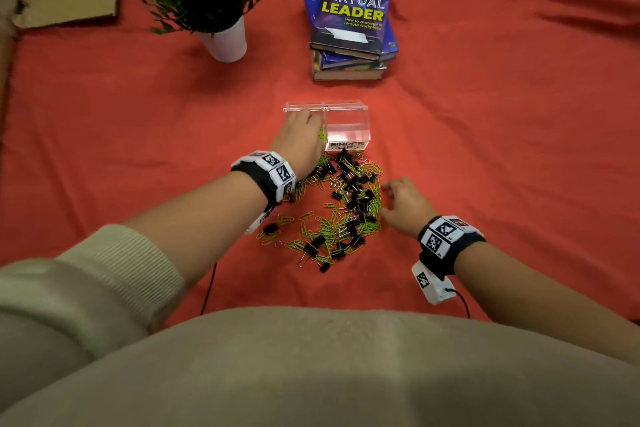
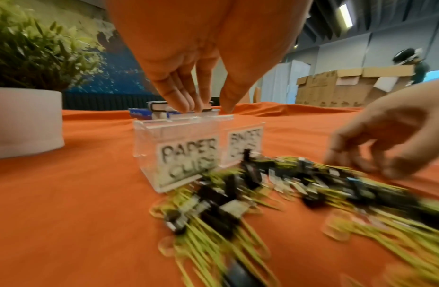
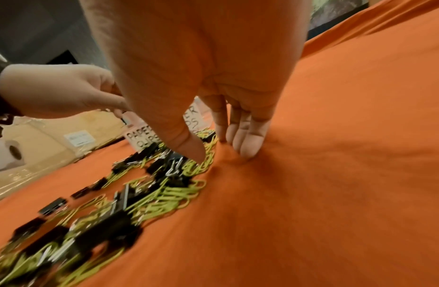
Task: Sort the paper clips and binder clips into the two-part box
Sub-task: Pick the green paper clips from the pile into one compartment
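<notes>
Both hands down: L hand [image 1: 300, 137] over box [image 1: 348, 125], R hand [image 1: 405, 206] beside clip pile [image 1: 341, 208].

A big hall used for storage: stacked cardboard boxes [image 2: 341, 87] at right, strip lights [image 2: 346, 15] on a bare ceiling upper right.

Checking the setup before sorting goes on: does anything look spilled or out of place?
Yes: paper clips and binder clips lie mixed in one loose heap on the cloth before the box, whose binder-clip half looks empty.
</notes>
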Motion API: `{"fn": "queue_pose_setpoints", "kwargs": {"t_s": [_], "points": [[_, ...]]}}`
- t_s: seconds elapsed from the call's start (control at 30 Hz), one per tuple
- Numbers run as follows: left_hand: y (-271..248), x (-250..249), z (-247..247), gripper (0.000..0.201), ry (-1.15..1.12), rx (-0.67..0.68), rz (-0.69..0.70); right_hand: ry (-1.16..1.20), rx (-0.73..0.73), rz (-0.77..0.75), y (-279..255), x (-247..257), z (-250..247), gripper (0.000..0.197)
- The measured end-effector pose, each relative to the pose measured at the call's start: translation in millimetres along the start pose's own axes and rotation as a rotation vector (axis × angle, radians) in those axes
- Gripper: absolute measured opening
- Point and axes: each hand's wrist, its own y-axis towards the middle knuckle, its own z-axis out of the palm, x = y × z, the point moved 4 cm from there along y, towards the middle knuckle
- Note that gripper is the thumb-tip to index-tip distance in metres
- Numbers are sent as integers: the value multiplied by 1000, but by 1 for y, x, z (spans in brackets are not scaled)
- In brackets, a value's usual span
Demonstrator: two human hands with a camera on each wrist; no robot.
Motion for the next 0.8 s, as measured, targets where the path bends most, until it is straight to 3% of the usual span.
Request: {"fn": "queue_pose_setpoints", "kwargs": {"t_s": [0.07,0.17,0.3,0.43,0.8], "points": [[-23,-10,11,39,8,60,64,-12,24,-36,-4,3,6,58],[-59,-18,40,32,67,273,168,-36,64,-89,-8,7,13,66],[-88,-13,71,48,90,412,163,-66,92,-181,-14,9,20,72],[-94,-12,80,53,112,416,147,-61,73,-237,-18,10,25,65],[-95,-10,77,29,216,429,174,-96,2,-263,-25,16,36,42]]}}
